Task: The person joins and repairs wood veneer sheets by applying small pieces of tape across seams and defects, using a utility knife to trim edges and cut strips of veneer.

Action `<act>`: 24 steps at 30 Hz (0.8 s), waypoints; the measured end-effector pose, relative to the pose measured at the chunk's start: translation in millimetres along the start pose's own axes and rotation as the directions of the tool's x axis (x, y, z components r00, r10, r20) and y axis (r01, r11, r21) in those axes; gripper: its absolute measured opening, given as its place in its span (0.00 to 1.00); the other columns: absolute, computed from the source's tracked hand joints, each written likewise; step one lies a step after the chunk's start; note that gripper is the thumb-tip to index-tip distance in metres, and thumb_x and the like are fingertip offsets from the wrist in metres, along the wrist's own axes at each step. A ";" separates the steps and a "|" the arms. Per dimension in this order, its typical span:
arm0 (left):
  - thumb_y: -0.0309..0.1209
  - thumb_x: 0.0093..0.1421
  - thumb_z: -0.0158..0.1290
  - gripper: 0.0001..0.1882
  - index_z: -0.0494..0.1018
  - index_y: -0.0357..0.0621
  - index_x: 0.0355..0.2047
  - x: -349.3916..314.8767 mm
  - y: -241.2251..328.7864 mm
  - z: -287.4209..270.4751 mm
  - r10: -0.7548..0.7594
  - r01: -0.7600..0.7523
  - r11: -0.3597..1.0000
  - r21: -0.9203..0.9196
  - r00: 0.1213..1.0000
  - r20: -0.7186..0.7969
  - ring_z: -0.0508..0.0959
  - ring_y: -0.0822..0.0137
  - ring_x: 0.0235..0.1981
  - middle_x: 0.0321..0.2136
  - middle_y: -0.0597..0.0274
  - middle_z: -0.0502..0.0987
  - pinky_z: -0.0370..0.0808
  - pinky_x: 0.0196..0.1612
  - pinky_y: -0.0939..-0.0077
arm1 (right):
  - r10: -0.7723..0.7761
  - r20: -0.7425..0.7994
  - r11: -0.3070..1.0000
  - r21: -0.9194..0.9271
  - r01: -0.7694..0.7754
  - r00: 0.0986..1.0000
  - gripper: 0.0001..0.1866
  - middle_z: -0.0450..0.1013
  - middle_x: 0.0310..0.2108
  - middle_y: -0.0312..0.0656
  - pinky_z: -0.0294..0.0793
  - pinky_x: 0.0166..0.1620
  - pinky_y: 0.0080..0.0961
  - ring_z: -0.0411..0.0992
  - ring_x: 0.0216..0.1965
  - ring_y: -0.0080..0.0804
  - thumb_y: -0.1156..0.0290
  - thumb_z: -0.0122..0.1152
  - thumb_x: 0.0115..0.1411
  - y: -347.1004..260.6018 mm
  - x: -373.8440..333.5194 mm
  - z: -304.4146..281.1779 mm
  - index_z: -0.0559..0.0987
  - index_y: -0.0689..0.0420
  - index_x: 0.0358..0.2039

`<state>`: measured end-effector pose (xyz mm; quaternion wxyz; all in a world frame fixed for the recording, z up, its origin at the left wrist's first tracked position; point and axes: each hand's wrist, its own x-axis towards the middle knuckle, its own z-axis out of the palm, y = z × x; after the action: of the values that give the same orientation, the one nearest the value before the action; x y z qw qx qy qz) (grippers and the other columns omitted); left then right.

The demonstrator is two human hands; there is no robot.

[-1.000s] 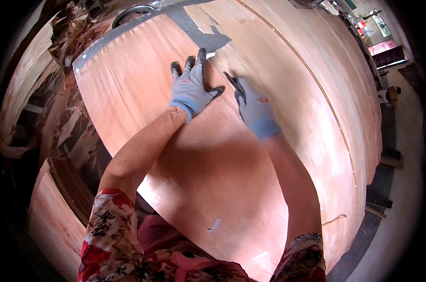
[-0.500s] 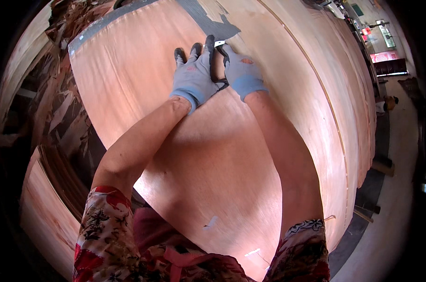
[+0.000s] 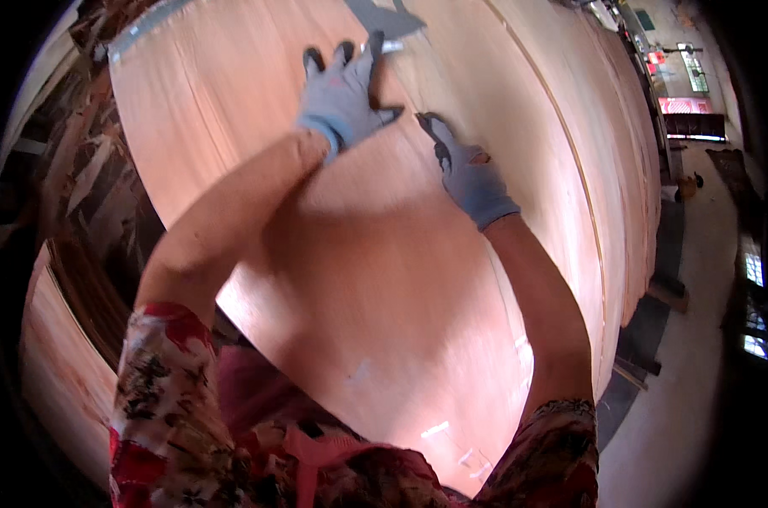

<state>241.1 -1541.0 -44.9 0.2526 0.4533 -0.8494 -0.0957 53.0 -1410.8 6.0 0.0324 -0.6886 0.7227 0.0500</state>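
Note:
A large sheet of thin reddish wood veneer [image 3: 367, 254] lies before me, its right edge meeting paler veneer [image 3: 477, 76]. My left hand [image 3: 340, 97], in a grey-blue glove with dark fingertips, rests on it with the fingers spread. Close to its forefinger is a small whitish strip [image 3: 391, 46], blurred, beside a dark grey patch [image 3: 390, 19]. My right hand [image 3: 473, 176], gloved alike, is lower and to the right along the seam between the sheets. Its fingers are bent together at the seam; whatever they hold is too small to make out.
Torn veneer scraps [image 3: 104, 169] heap up at the left. Below them stands a stack of brown sheets [image 3: 83, 288]. Layered veneer edges [image 3: 634, 212] curve along the right side, with a pale floor [image 3: 706, 245] beyond. Small whitish tape bits [image 3: 435, 429] lie on the near veneer.
My right hand has moved away from the left, down the seam toward me. My left hand stays spread beside the whitish strip. The whole view has shifted slightly.

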 end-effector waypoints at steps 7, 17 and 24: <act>0.50 0.58 0.56 0.49 0.47 0.38 0.71 -19.4 34.9 1.3 0.163 -0.163 0.986 0.033 0.987 -0.002 0.62 0.40 0.66 0.63 0.36 0.63 0.45 0.69 0.35 | -0.110 -0.069 0.988 0.097 0.117 0.991 0.26 0.79 0.41 0.52 0.79 0.40 0.47 0.78 0.37 0.56 0.65 0.49 0.67 36.9 -56.9 13.8 0.66 0.34 0.65; 0.52 0.60 0.54 0.49 0.44 0.41 0.72 -60.3 69.6 26.5 0.164 -0.165 0.986 0.012 0.985 0.045 0.70 0.44 0.61 0.58 0.39 0.69 0.55 0.65 0.38 | -0.005 0.169 0.999 0.034 -0.001 0.986 0.28 0.79 0.37 0.49 0.77 0.33 0.45 0.78 0.31 0.51 0.66 0.49 0.69 89.1 -205.6 22.3 0.62 0.31 0.68; 0.56 0.61 0.54 0.49 0.46 0.48 0.73 -48.6 56.1 29.5 0.269 -0.265 0.956 0.125 0.963 -0.012 0.70 0.49 0.61 0.65 0.47 0.65 0.60 0.63 0.42 | -0.029 0.080 0.963 0.268 0.006 0.996 0.32 0.77 0.50 0.44 0.78 0.36 0.39 0.79 0.35 0.48 0.76 0.54 0.64 135.9 -323.2 30.4 0.64 0.38 0.68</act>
<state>207.9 -1471.1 -64.7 0.2471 0.3503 -0.9034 -0.0022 -67.4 -1080.2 17.0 0.1555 -0.6816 0.7148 -0.0195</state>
